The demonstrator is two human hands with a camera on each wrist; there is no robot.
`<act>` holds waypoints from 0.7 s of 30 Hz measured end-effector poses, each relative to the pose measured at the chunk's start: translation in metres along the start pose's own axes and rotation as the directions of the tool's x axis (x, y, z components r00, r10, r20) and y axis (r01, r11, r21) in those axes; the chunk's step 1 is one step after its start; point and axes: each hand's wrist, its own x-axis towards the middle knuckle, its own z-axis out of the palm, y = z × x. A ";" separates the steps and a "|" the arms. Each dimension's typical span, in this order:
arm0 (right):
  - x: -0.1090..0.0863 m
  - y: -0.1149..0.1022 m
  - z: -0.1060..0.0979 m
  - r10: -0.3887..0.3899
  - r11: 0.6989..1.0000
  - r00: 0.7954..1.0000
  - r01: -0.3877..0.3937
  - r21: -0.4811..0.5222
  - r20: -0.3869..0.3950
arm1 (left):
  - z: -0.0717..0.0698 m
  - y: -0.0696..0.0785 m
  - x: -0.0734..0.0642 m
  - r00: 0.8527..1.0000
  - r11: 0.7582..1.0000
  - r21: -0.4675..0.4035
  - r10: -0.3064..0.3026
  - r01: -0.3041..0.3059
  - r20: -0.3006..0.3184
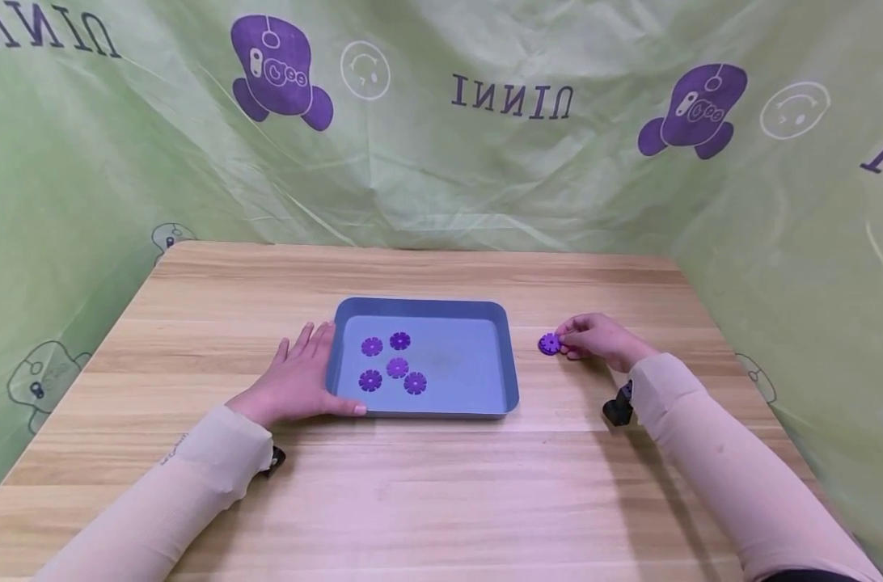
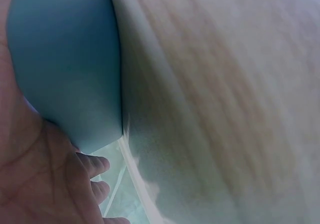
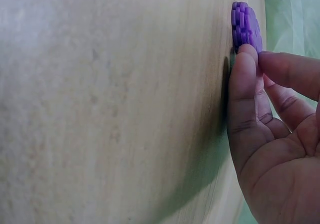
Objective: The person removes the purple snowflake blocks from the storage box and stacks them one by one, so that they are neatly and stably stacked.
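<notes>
Nearest: two pale sleeves. The L hand lies w/ fingers straight along the tray's L side, thumb at its front edge, gripping nothing. Inside the tray, 5 purple discs lie flat, apart, in its L half.

Out past the tray's R side, the R hand pinches a small purple stack btwn thumb & fingers. Only the edge nearest the hand is held; the rest sticks out beyond the fingertips, toward the tray. R wrist view shows layers, exact no. unclear; can't tell if the stack touches the table.

Handling (judgement): discs prob. light, stiff plastic, a bit slick, not fragile; best held by the notched rim, w/ all layers in the pinch so none slides off.

Farthest: green cloth w/ purple cartoons.
</notes>
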 end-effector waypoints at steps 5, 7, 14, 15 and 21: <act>0.000 -0.001 0.000 0.001 1.000 1.000 -0.001 -0.012 -0.002 | -0.002 0.002 0.000 1.000 1.000 -0.004 -0.004 0.004 0.007; 0.000 -0.001 0.000 0.005 1.000 1.000 -0.005 -0.022 -0.007 | -0.002 0.002 -0.001 1.000 1.000 -0.002 -0.007 0.007 0.011; 0.001 -0.001 0.001 -0.004 0.999 1.000 0.004 -0.043 -0.002 | -0.001 0.000 0.000 1.000 1.000 -0.004 -0.010 0.010 0.010; 0.001 -0.001 0.002 -0.003 0.999 1.000 0.003 -0.044 -0.003 | 0.000 0.000 0.000 1.000 1.000 -0.006 -0.010 0.010 0.010; 0.002 -0.001 0.002 -0.006 0.999 1.000 0.006 -0.050 -0.003 | 0.000 0.000 0.000 1.000 1.000 -0.007 -0.009 0.009 0.010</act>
